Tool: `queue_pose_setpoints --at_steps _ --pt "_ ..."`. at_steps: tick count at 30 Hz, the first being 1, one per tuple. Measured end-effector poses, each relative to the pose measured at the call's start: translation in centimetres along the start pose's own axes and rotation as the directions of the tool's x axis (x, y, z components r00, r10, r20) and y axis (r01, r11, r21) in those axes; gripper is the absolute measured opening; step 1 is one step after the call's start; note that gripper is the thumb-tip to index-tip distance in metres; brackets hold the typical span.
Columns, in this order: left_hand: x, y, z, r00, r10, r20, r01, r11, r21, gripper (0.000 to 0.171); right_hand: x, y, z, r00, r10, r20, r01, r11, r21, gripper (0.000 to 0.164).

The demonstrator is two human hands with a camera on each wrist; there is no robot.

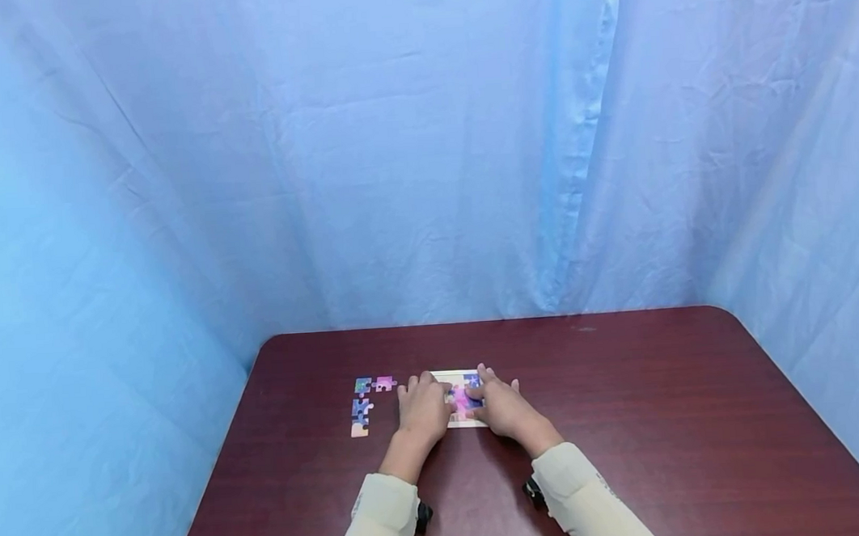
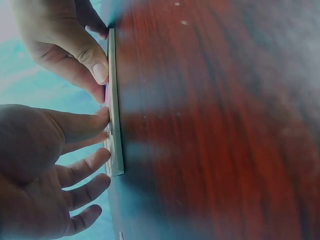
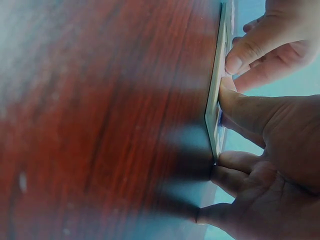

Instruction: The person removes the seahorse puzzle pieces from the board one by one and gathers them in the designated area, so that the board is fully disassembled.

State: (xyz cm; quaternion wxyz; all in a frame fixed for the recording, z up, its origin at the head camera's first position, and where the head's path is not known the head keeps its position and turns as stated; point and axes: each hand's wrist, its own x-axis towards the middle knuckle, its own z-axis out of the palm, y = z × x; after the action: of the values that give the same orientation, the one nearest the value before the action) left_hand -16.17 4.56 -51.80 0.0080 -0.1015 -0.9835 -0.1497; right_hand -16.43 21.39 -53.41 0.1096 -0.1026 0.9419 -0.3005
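A white-rimmed puzzle tray lies flat on the table between both hands. Inside it are fitted pink and blue jigsaw pieces, partly covered by fingers. My left hand rests over the tray's left part; its thumb and index finger touch the puzzle, and the other fingers spread loosely, as the left wrist view shows. From the right, my right hand presses its thumb on the puzzle near the left hand's fingertips. Its other fingers reach around the tray's right side, some down to the table.
Left of the tray lie several loose jigsaw pieces: a pink one, a green-blue one, and blue and peach ones below. The dark red wooden table is bordered by blue curtains at the back and sides.
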Motion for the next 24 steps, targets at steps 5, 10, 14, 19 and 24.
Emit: queue_pose_setpoints --at_steps 5,10,14,19,24 --pt "0.36 0.0 0.17 1.0 -0.023 0.021 0.023 0.999 -0.031 0.027 -0.04 -0.03 -0.07 1.0 0.001 0.002 -0.001 1.0 0.004 0.047" --pt "0.65 -0.11 0.28 0.998 -0.051 0.036 0.054 0.996 -0.076 0.025 0.03 -0.06 -0.03 1.0 0.004 0.002 -0.004 1.0 0.01 0.046" --pt "0.73 -0.28 0.34 0.998 -0.064 0.029 0.066 0.993 -0.096 0.026 0.05 -0.13 -0.04 1.0 0.004 0.003 -0.004 1.0 0.014 0.045" --pt "0.74 -0.41 0.35 0.999 -0.051 -0.011 0.05 0.993 -0.105 0.026 -0.03 -0.21 -0.14 1.0 0.005 0.003 -0.005 1.0 0.007 0.045" --pt "0.69 -0.38 0.34 0.998 -0.01 -0.068 0.002 0.993 -0.115 0.022 -0.11 -0.24 -0.2 1.0 0.004 0.006 -0.004 1.0 0.017 0.044"
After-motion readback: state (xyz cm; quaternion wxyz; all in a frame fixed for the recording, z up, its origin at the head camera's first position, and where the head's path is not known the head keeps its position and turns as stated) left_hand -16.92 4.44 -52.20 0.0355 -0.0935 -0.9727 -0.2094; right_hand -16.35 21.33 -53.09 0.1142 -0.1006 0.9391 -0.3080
